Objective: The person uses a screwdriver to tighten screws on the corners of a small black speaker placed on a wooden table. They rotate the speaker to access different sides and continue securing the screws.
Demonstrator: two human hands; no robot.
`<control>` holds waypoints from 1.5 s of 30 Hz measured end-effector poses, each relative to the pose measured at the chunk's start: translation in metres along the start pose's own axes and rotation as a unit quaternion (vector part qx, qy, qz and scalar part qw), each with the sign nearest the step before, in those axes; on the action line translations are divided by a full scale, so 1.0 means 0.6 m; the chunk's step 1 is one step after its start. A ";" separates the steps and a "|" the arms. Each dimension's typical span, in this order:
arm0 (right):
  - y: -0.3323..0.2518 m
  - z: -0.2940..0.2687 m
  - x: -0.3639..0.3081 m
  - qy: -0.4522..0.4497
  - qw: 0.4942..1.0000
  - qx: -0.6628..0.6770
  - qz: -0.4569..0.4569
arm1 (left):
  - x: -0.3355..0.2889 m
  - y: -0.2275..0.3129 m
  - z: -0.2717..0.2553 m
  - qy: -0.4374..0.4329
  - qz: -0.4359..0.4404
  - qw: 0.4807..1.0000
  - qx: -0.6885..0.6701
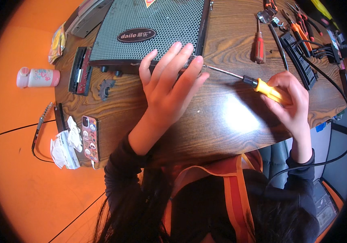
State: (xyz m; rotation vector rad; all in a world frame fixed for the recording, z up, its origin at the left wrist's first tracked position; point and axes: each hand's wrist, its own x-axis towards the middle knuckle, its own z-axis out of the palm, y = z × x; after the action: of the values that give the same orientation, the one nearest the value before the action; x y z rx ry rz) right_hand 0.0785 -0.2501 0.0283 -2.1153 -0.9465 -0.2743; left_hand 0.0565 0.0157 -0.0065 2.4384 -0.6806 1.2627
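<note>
A speaker (169, 24) with a dark frame and a pale perforated metal grille lies on the wooden table, its front edge toward me. My left hand (167, 83) rests against its near right corner, fingers stretched out and apart. In my right hand (289, 99) is a screwdriver (272, 91) with a yellow handle, its shaft pointing left. The tip reaches the speaker's corner beside my left fingertips; what it touches there is hidden by the fingers. Small dark knobs (117, 73) stick out from the speaker's near side.
On the table's right lie a red-handled screwdriver (259, 48), pliers (299, 30) and a black slotted part (299, 60). At left are a phone (89, 137), tissues (65, 150), a jagged dark piece (106, 89) and a pink bottle (40, 77). A black cable (335, 79) curves along the right.
</note>
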 end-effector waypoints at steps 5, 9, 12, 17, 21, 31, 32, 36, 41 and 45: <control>0.009 0.005 0.000 0.054 0.981 -0.146 -0.114 | -0.001 0.001 -0.002 -0.003 -0.010 1.000 -0.003; 0.008 0.000 0.012 -0.057 0.877 0.311 0.360 | 0.000 0.001 -0.003 -0.005 -0.017 1.000 -0.012; 0.010 -0.001 0.019 -0.084 0.786 0.442 0.423 | 0.001 0.000 -0.002 -0.003 -0.015 1.000 -0.016; 0.001 0.005 -0.004 -0.034 0.952 0.232 0.197 | 0.001 0.001 -0.001 0.000 -0.014 1.000 -0.016; 0.005 0.018 -0.010 0.045 0.984 -0.142 -0.096 | 0.000 0.000 -0.001 0.001 -0.013 1.000 -0.017; 0.011 -0.004 0.026 -0.122 0.732 0.451 0.496 | 0.002 0.002 -0.005 -0.015 -0.025 0.999 -0.023; 0.011 -0.002 0.027 -0.118 0.713 0.479 0.498 | 0.002 0.001 -0.005 -0.016 -0.026 0.999 -0.022; -0.003 0.004 0.013 -0.115 0.855 0.425 0.275 | 0.002 -0.001 -0.001 -0.002 -0.021 0.999 -0.028; -0.001 0.005 -0.005 -0.062 0.992 -0.101 -0.045 | 0.002 0.000 -0.004 -0.016 -0.023 0.999 -0.026; 0.004 0.014 -0.007 0.008 0.979 -0.177 -0.103 | 0.001 0.000 -0.002 -0.006 -0.024 0.999 -0.027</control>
State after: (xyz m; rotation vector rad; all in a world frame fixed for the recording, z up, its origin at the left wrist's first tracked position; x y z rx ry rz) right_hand 0.0764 -0.2475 0.0193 -2.3293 -1.1793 -0.6032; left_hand 0.0558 0.0162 -0.0051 2.4059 -0.6469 1.1988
